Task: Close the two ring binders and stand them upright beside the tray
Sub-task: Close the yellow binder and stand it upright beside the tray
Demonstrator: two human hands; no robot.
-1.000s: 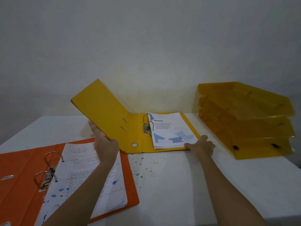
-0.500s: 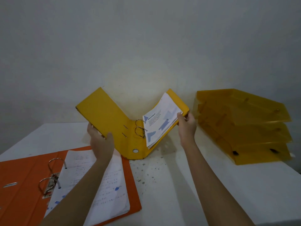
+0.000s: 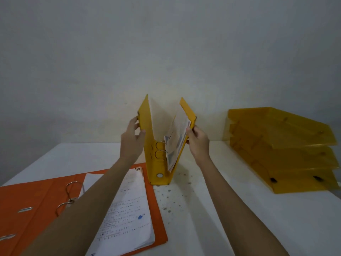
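Observation:
The yellow ring binder [image 3: 156, 163] rests on its spine on the white table, its two covers raised into a narrow V with printed pages inside. My left hand [image 3: 131, 139] grips the left cover's edge. My right hand [image 3: 198, 140] holds the right cover together with the pages. An orange ring binder [image 3: 38, 204] lies flat and open at the near left, rings up, a stack of written sheets [image 3: 127, 215] on its right half; my left forearm crosses over it. The yellow stacked letter tray [image 3: 282, 154] stands at the right, apart from the yellow binder.
The white table [image 3: 230, 218] has dark speckles near its middle. A plain grey wall rises directly behind the table. Bare tabletop lies between the yellow binder and the tray.
Both covers of the yellow binder have swung up from nearly flat into a narrow V on its spine. My hands moved inward and up with the covers. The orange binder stayed put.

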